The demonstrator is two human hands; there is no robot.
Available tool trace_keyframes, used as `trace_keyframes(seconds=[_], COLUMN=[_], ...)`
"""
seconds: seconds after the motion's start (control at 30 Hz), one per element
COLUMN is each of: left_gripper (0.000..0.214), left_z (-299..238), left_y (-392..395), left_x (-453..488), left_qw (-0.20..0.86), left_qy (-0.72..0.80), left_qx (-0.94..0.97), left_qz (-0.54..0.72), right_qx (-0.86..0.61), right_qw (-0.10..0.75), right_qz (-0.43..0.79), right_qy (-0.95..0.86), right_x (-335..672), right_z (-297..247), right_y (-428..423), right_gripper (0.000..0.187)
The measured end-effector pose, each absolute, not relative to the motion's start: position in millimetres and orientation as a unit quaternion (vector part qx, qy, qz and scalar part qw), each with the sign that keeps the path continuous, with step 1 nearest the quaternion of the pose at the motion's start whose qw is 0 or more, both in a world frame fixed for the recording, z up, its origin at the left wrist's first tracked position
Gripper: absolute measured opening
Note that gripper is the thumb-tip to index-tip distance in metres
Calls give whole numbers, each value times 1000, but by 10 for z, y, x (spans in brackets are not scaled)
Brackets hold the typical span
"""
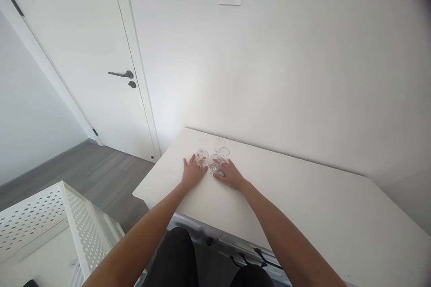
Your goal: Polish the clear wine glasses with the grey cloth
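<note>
Several clear stemmed glasses stand close together near the far left of a white table (303, 206). My left hand (191, 172) lies flat on the table with fingers spread, its fingertips at the base of the left glass (202, 158). My right hand (230, 175) rests beside it, fingers reaching to the foot of the middle glass (214, 163). Another glass (224, 153) stands just behind, and fainter glasses show behind these near the wall. Whether the right fingers pinch the foot is hard to make out.
A white wall runs behind the table, with a closed white door (84, 54) and its dark handle (121, 74) at the left. A white perforated cart (50, 219) stands at the lower left on grey wood flooring (90, 170). My dark-trousered knees show below the table edge.
</note>
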State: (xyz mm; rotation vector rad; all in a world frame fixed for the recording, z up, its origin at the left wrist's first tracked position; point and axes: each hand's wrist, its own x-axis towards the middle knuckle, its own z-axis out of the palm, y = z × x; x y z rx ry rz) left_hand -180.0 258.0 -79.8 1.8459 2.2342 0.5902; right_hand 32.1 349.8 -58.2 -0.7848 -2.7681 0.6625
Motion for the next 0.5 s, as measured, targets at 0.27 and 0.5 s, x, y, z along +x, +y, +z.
trace_keyframes(seconds=[0.27, 0.5], left_gripper=[66, 67], left_z=[-851, -866], left_y=[2599, 2500], left_x=[-1840, -1912], left_qw=[90, 98], left_qy=[755, 745], left_qx=[616, 619], left_qz=[206, 226], right_qx=[-274, -310], right_qw=[93, 100], right_qz=[225, 235], right_qy=[-931, -916], right_x=[330, 742], right_z=[-608, -695], right_y=[3472, 3368], right_gripper=[51, 60])
